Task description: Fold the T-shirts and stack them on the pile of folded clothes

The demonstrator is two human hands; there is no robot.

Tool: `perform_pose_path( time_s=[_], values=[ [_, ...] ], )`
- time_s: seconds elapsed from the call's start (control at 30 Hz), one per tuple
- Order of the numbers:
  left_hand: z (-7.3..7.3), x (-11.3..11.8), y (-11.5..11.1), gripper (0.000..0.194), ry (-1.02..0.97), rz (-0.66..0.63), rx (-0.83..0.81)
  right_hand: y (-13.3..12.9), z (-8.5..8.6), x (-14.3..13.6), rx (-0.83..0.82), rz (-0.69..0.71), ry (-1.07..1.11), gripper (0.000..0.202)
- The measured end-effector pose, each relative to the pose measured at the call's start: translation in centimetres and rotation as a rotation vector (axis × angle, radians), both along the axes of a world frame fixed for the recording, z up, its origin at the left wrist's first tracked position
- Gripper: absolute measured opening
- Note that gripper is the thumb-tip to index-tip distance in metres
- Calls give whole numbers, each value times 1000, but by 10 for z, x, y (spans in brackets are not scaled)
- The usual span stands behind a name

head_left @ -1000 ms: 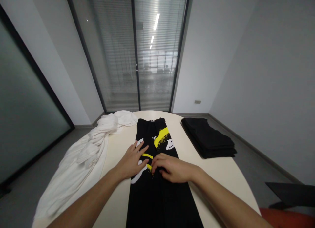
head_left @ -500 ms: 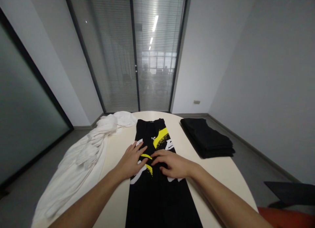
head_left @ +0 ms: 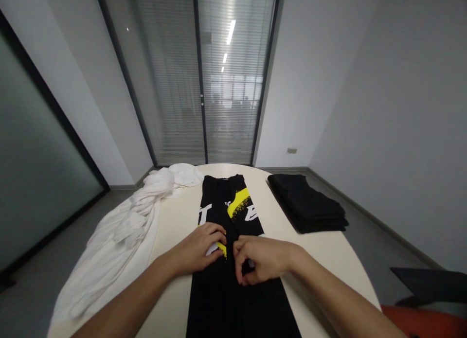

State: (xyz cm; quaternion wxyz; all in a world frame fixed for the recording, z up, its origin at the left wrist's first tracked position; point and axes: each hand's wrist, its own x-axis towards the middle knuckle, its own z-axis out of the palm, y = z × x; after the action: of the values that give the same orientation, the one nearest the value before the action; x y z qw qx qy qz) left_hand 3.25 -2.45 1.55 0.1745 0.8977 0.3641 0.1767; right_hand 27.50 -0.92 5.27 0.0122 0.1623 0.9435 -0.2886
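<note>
Including a black printed garment [head_left: 215,299], lying lengthwise on a pale table [head_left: 343,279] from six o'clock up to twelve, showing yellow and white print over the farther half. Adding, off the table edge towards four o'clock, a red surface [head_left: 426,323] below a dark flat panel [head_left: 434,285]. Resting a right hand [head_left: 262,257] on the garment just towards three o'clock, curling fingers in close to the thumb; being unable to tell any pinch of fabric. Resting a left hand [head_left: 199,250] towards nine o'clock, arching fingers over the print, leaving a moderate gap to the thumb. Including crumpled white fabric [head_left: 134,226], sprawling from eight o'clock to eleven. Listing folded black cloth [head_left: 308,204], stacking in layers at two o'clock, well apart from the garment. Closing off twelve o'clock, beyond the table, with a glass partition [head_left: 233,119].
</note>
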Motion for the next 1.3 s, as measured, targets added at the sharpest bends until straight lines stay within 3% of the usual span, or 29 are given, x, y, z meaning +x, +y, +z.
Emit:
perform_pose_path(
  time_s=[0.17, 0.3, 0.43, 0.53, 0.63, 0.7, 0.8, 1.03, 1.3],
  values=[
    [1, 1, 0, 17, 2, 8, -12, 0, -1, -4, -52, 20, -7, 12],
    [3, -1, 0, 17, 9, -2, -28, 0, -1, -3, -88, -17, -22, 25],
    [13, -10, 1, 14, 74, 155, -10, 2, 5, 7, -100, -150, -101, 21],
    [21, -22, 5, 13, 203, 422, -37, 8, 11, 19, 10, -327, -153, 16],
    [22, -32, 10, 17, 317, 641, -113, 18, 13, 33, 265, -652, -216, 18],
    [18, -35, 14, 19, 312, 701, -142, 28, 10, 40, 343, -849, -278, 25],
    [8, -33, 18, 19, 234, 712, -143, 42, 0, 45, 267, -1008, -311, 34],
    [-5, -25, 19, 16, 113, 682, -129, 61, -29, 44, 108, -1000, -233, 28],
    [-10, -19, 44, 16, 105, 818, 4, 67, -39, 31, 274, -1137, -137, 32]
  ],
)
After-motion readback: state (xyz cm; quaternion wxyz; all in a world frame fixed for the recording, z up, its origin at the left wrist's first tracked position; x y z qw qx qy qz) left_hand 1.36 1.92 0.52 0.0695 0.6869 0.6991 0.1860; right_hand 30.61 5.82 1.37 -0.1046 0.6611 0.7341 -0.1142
